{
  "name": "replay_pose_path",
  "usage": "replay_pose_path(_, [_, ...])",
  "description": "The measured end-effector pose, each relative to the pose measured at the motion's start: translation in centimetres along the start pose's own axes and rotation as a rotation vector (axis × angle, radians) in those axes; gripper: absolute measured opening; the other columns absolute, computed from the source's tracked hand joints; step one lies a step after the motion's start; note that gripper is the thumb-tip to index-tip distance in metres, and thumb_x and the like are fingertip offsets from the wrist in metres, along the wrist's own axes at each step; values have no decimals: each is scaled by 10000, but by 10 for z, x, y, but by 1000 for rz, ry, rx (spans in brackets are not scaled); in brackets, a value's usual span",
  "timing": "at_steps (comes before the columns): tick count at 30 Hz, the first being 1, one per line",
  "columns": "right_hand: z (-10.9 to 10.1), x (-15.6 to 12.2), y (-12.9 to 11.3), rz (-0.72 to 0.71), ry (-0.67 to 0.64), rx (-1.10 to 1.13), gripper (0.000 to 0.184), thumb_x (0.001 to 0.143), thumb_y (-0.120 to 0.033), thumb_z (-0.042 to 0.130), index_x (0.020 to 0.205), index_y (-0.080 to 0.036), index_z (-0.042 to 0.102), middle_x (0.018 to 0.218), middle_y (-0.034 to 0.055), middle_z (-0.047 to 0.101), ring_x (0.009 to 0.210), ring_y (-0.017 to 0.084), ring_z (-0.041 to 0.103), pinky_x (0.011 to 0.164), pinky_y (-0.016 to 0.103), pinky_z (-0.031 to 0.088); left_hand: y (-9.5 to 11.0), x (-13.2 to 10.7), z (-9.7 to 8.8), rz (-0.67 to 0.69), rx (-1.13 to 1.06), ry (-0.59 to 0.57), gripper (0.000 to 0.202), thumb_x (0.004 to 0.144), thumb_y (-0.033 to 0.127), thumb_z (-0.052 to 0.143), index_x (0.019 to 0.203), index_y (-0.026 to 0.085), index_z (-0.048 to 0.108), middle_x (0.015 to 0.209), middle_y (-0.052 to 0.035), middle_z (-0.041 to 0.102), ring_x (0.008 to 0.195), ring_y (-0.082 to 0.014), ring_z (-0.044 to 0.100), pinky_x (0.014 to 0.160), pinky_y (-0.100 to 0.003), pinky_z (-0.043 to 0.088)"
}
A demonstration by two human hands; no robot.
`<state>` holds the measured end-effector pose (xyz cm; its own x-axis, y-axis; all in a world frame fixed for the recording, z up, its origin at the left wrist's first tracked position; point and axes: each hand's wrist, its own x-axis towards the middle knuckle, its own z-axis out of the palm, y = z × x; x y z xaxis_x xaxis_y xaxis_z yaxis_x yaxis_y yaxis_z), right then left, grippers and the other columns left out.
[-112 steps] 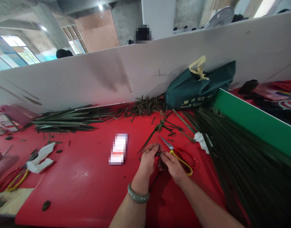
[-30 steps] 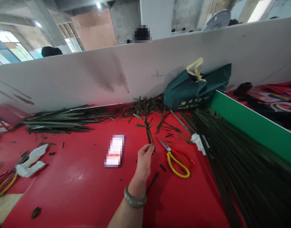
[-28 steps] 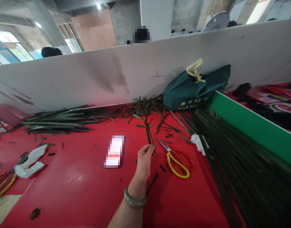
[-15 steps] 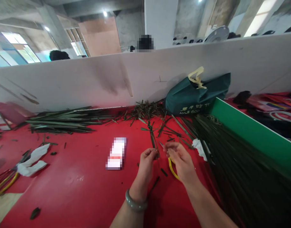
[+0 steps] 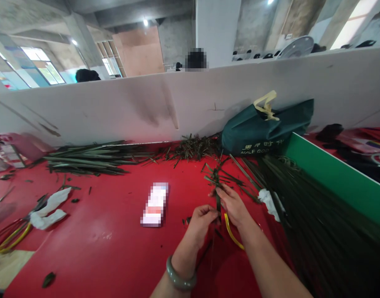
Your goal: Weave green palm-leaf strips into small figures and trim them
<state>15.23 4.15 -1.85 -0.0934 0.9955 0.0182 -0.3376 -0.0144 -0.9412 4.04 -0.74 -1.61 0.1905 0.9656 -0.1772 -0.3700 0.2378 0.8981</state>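
Weave of dark leaf strips, seen in head view: between both hands, on or just above red table, cannot tell which. Left hand: thumb and fingers pinching near the bottom of the strips, bracelet at wrist. Right hand: thumb and fingers gripping higher up, just below the knotted top, far fingers partly hidden. Scissors beside right hand, mostly hidden behind hand and forearm apart from yellow handle. Phone farther left, scraps in a heap against the partition, tissue and long leaves off to the right. Handling, by judgement: very light, thin, bendy, springy lengthwise, perhaps a bit slick on smooth faces. Likely to split or loosen if creased hard or tugged sideways. Best taken at the knotted top, probably the firmest spot, plus a gentle pinch on the lower strips to keep them straight; loose upper ends probably too flimsy to lift by.
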Motion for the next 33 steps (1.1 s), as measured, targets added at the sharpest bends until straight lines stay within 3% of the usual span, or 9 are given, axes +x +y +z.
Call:
replay_pose_path(6, [-13,-2,2,30,42,148,86,663,-251,639,675,-189,581,605,-29,592,613,115,541,673,257,396,6,-6,0,-62,-185,-77,114,639,183,563,544,133,524,464,3,517,455,-93,472,520,-227,353])
replay_pose_path(12, [-6,-4,7,106,36,136,137,624,-294,656,648,-170,604,583,-13,595,579,125,533,631,263,403,7,-5,-2,58,-393,-65,127,710,229,524,660,139,598,620,-34,581,567,-120,535,580,-260,415])
replay_pose_path(16, [3,-7,10,127,1,100,129,609,-295,660,641,-177,618,593,-21,597,581,122,526,627,258,405,5,0,-6,165,-252,93,62,671,198,588,698,144,601,670,-27,603,592,-99,532,596,-228,413])
replay_pose_path(21, [6,-10,9,126,-16,23,110,596,-272,656,655,-181,637,608,-16,611,619,140,541,702,290,412,4,5,-10,224,13,291,163,698,286,570,669,127,587,608,-17,579,557,-86,513,580,-213,412])
replay_pose_path(26, [5,-9,12,112,-93,-29,66,615,-254,623,620,-188,625,603,-18,604,615,140,528,722,301,400,2,9,-14,267,74,313,198,720,326,533,749,138,584,644,-21,596,585,-112,546,587,-236,424])
replay_pose_path(33, [9,-10,12,123,-187,-32,74,623,-260,616,625,-188,635,581,-23,591,594,134,511,700,294,397,2,10,-17,240,69,299,222,714,350,533,669,132,543,561,10,538,525,-93,502,549,-224,399])
